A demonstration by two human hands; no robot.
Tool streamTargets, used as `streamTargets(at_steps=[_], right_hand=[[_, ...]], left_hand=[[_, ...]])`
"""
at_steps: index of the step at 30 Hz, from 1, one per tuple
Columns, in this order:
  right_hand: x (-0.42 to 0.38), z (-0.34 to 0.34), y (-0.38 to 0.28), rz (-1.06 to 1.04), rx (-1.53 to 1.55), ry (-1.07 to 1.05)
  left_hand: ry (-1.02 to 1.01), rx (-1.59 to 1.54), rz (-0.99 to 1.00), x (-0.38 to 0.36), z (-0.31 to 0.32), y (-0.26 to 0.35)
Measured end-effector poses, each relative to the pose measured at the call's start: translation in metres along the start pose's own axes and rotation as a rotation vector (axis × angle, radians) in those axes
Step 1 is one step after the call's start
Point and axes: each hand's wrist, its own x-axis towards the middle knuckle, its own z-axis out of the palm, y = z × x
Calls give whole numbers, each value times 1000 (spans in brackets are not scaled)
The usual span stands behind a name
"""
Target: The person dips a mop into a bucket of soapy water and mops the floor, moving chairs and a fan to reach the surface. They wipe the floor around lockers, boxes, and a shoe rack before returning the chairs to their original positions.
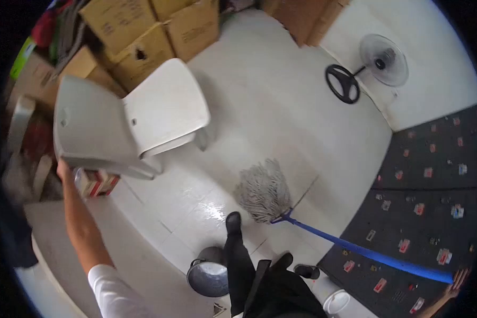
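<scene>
Your left hand [63,168] grips the chair [127,119]; your right hand [458,281] grips the mop [265,192]. Keep the chair high while you mop.

- Floor [281,106]: pale tile, glossy and wet-looking near the mop head [263,191], which rests flat on it.
- 1 metal bucket [209,275] stands on the tile (near the person's foot).
- 1 small white tub [336,303] at the lower edge.
- Fan base [343,83] sits by the far wall.
- Cardboard boxes [143,37] stacked at the far left.
</scene>
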Motion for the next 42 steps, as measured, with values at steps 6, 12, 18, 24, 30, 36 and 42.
streamTargets(at_steps=[6,12,18,24,30,36,42], right_hand=[[-34,126,20,300,395,-956],[-20,100,18,262,427,-962],[-4,-3,11,205,396,-847],[-8,-65,8,187,458,-764],[4,15,14,244,475,-1180],[-5,44,24,165,473,-1293],[-33,7,20,28,623,-1024]], left_hand=[[120,241,201,-27,8,-17],[-182,331,219,-158,58,-26],[-183,455,260,-372,207,-40],[-253,128,-4,-506,367,-63],[-623,478,1114,-510,359,55],[-890,1348,1237,-447,503,62],[-920,1369,1378,-500,500,22]])
